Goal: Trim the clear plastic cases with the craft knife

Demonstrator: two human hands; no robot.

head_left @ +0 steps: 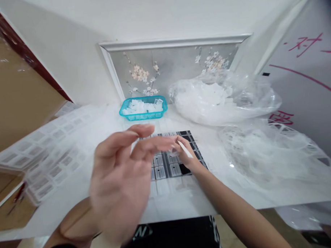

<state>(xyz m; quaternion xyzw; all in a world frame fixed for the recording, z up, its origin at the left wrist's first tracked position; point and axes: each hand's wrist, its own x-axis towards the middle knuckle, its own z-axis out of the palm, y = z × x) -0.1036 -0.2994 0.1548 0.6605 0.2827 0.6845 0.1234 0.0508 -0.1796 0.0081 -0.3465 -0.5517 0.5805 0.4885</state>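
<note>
My left hand (121, 183) is raised close to the camera, smeared by motion. Its fingers stretch to the right with a gap between them, and nothing shows in them. Beyond it, my right hand (187, 157) is closed around a thin white strip-like tool (186, 149), whose exact kind I cannot make out. That hand is over the right part of a black gridded board (184, 134). Small clear plastic pieces (174, 169) with ribbed surfaces lie in rows on the board. My left hand hides much of the board's left side.
A blue basket (143, 116) of small translucent pieces stands at the back. Behind the right hand is a big clear plastic bag (205, 104) with white contents. Crumpled clear film (264, 160) lies right; translucent compartment sheets (57, 142) lie left. A framed flower panel (174, 65) backs the table.
</note>
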